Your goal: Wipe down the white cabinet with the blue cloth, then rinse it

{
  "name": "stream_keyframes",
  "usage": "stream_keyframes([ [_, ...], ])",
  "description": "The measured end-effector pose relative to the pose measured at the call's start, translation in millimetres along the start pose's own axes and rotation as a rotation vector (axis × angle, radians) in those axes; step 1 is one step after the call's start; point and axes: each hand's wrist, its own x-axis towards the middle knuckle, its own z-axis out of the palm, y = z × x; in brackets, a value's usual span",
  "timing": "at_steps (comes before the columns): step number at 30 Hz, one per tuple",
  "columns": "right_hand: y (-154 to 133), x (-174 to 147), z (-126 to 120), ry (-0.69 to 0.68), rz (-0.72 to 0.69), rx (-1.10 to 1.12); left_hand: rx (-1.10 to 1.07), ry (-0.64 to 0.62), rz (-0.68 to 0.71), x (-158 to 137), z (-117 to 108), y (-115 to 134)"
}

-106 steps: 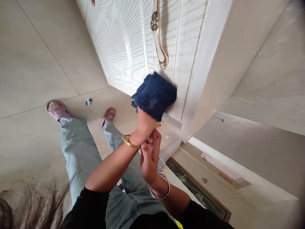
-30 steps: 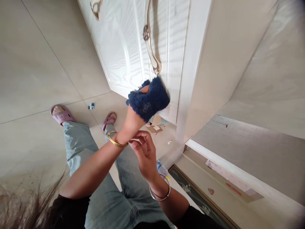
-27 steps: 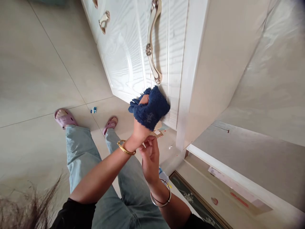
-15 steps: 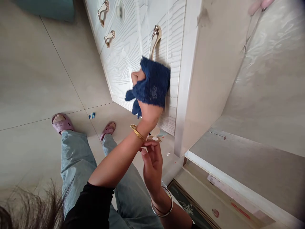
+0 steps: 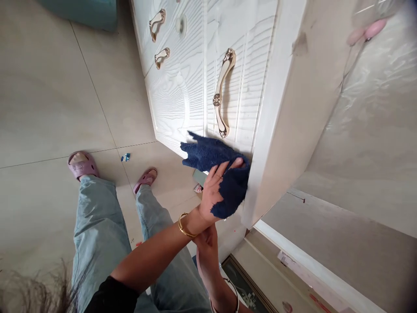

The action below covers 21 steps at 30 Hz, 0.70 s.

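A dark navy cloth (image 5: 208, 153) with ragged edges is in my left hand (image 5: 213, 193), which wears a gold bangle on its wrist. Its fingers press the cloth against the bottom edge of a white wood-grain door (image 5: 182, 100), just below a long gold-and-cream handle (image 5: 220, 93). Part of the cloth wraps over the side of the hand. My right hand (image 5: 208, 239), with a silver bangle on its arm, is beneath the left wrist. The left forearm hides most of its fingers, so their pose is unclear.
Two smaller handles (image 5: 162, 58) sit on the furniture front at upper left. A pale side panel (image 5: 286, 108) stands to the right, with a shelf ledge (image 5: 293, 248) below it. A small blue wrapper (image 5: 125, 157) lies on the tiled floor near pink slippers (image 5: 83, 165). A framed picture (image 5: 241, 278) is low down.
My left hand has moved the cloth down from over the handle to the door's lower edge, uncovering the handle. My right hand has dropped lower and is now mostly behind the left wrist.
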Motion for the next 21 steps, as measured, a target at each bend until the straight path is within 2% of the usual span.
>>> stream_keyframes([
  [2, -4.5, 1.5, 3.3, 0.003, -0.017, -0.015, 0.02, 0.039, 0.081, 10.5, -4.3, 3.2],
  [7, -34.1, 5.4, 34.7, -0.115, -0.176, -0.046, 0.077, 0.26, 0.203, 91.7, -20.6, 11.6],
  [9, -33.9, 2.9, 41.5, -0.113, -0.173, -0.062, 0.078, 0.275, 0.256, 106.3, -23.0, 15.0],
  [11, -20.6, -2.9, 38.5, -0.032, -0.124, -0.051, 0.015, 0.217, 0.249, 95.0, -22.1, 17.6],
  [13, 0.1, -11.1, 27.5, 0.027, -0.051, -0.018, -0.072, 0.126, 0.199, 65.8, -19.5, 19.1],
  [14, 10.0, -15.6, 21.0, 0.026, -0.011, -0.006, -0.097, 0.069, 0.193, 49.8, -18.2, 19.5],
  [17, 23.7, -26.1, 8.4, -0.014, 0.081, -0.034, -0.087, 0.013, 0.14, 18.1, -17.4, 20.9],
  [19, 16.3, -27.3, 11.1, -0.039, 0.094, -0.083, -0.07, 0.007, 0.128, 18.6, -20.9, 22.7],
  [21, 0.2, -23.7, 21.9, -0.073, 0.056, -0.123, -0.062, 0.015, 0.138, 34.7, -27.4, 25.6],
])
